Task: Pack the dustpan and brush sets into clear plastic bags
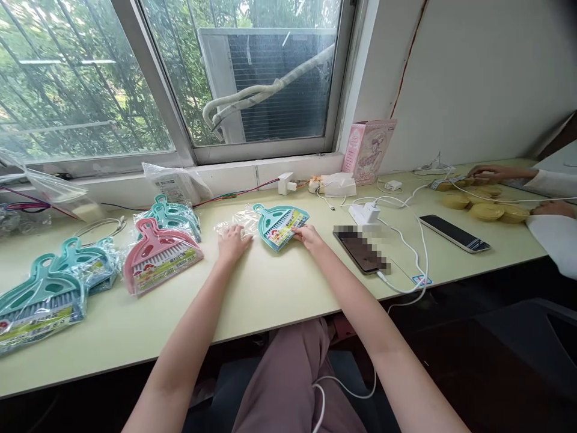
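Note:
My right hand (307,236) grips the lower right corner of a small turquoise dustpan-and-brush set (274,224), which has a printed card across its front. The dustpan's handle points up and to the left, tilted above the table. A crinkled clear plastic bag (241,218) lies just left of it. On the bag's near edge, my left hand (233,243) has its fingers curled down on the film; their tips are partly hidden. To the left are a bagged pink dustpan set (157,255) and several bagged turquoise sets (47,297).
Right of my hands lie a phone (360,249) on a cable, a white power strip (364,211) and another phone (454,233). A pink box (369,150) stands by the wall. At far right, a co-worker's hands (500,173) are near yellow round items (487,211).

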A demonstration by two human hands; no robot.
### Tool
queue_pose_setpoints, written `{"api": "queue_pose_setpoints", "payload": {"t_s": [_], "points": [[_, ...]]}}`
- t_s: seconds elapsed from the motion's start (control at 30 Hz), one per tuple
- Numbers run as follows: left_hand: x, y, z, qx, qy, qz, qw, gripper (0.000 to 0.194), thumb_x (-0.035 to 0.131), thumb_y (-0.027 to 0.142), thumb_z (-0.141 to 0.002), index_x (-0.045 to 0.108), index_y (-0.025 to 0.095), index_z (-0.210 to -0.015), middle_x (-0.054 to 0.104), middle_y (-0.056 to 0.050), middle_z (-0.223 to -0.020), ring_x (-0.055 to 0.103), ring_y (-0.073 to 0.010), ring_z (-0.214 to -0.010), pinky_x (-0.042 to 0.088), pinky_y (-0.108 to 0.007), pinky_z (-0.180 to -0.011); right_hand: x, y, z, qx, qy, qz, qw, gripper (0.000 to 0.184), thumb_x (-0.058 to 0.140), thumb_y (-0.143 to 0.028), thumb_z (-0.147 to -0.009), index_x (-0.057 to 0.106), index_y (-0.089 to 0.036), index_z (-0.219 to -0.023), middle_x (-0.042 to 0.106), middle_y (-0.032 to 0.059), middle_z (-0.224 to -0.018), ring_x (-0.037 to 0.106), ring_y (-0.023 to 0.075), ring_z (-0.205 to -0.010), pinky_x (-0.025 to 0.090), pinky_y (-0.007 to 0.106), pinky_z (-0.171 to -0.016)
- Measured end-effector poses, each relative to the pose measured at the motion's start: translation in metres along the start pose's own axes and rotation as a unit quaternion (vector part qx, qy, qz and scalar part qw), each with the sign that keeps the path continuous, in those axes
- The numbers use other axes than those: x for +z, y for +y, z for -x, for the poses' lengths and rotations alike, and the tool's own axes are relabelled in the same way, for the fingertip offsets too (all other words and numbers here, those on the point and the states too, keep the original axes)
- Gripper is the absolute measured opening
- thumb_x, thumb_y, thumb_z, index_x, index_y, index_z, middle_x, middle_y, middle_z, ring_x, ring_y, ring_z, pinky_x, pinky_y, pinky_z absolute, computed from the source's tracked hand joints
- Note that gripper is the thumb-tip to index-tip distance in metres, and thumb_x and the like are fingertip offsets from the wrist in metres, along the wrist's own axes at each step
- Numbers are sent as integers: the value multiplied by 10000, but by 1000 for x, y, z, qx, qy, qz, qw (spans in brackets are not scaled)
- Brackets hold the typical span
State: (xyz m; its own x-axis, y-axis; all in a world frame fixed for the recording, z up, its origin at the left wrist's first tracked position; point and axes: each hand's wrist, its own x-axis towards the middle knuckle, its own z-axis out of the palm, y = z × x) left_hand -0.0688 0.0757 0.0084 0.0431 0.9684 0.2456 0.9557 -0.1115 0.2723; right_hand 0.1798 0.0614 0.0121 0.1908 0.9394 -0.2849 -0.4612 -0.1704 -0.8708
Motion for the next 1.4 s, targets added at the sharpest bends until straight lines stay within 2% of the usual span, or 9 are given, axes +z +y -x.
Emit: {"api": "queue_pose_setpoints", "payload": {"t_s": [0.1,0.27,0.37,0.5,0.63,0.9,1.13,1.27,1.4], "points": [[-5,2,1,-8,-48,-23,999,418,488,391,-948,636,200,-1289,632,-143,-1347,545,-326,-1279,462,-431,-1012,-2,-1,0,7,-12,5,1000,201,600,79,-832,648,-106,-768,727,56,-736,725,154,-746,635,306,-838],[-8,-11,-3,-43,1,-88,995,377,414,230,-959,687,174,-1213,701,-177,-1163,643,-338,-1106,492,-402,-874,0,0,2,4,-69,35,997,177,621,86,-817,679,-81,-808,755,100,-809,741,174,-782,614,336,-899],[-7,-14,-5,-55,21,-85,995,370,436,162,-935,692,174,-1201,707,-166,-1153,656,-317,-1069,485,-374,-850,3,1,6,7,-117,67,991,161,641,73,-814,687,-81,-808,765,111,-829,747,188,-811,613,345,-901],[-7,-10,-5,-67,54,-45,995,307,480,237,-947,726,208,-1126,719,-141,-1143,658,-305,-1046,482,-367,-834,6,4,9,19,-155,100,983,158,640,65,-821,698,-82,-812,770,110,-839,743,175,-773,622,335,-872],[-8,-10,-6,-87,71,-6,994,269,512,270,-935,766,203,-995,739,-143,-1081,656,-328,-1043,475,-398,-858,6,4,8,33,-154,97,983,166,642,71,-811,696,-85,-796,770,100,-830,737,160,-752,627,321,-860],[-13,-30,-14,-181,169,110,963,232,614,307,-877,763,196,-1017,762,-130,-1016,681,-324,-965,483,-405,-831,14,3,15,42,-194,98,975,139,673,57,-802,713,-76,-804,767,97,-830,736,153,-738,624,304,-862],[-6,-21,-11,-110,246,118,956,241,566,319,-907,760,205,-993,751,-101,-984,668,-287,-968,466,-371,-837,12,3,9,38,-97,69,992,188,605,72,-839,671,-96,-786,743,62,-771,721,137,-716,632,303,-841],[-4,-18,-9,-40,288,116,950,236,557,325,-927,756,212,-982,742,-93,-1016,636,-282,-1005,460,-371,-867,13,3,12,35,-130,76,988,166,635,66,-816,680,-93,-802,754,74,-813,727,142,-736,636,291,-819],[-6,-9,-3,37,266,125,955,214,571,338,-935,755,231,-949,738,-65,-1072,601,-271,-1087,468,-359,-897,16,7,16,33,-188,97,977,156,675,52,-786,695,-101,-807,757,64,-800,732,146,-727,641,264,-756]]}}
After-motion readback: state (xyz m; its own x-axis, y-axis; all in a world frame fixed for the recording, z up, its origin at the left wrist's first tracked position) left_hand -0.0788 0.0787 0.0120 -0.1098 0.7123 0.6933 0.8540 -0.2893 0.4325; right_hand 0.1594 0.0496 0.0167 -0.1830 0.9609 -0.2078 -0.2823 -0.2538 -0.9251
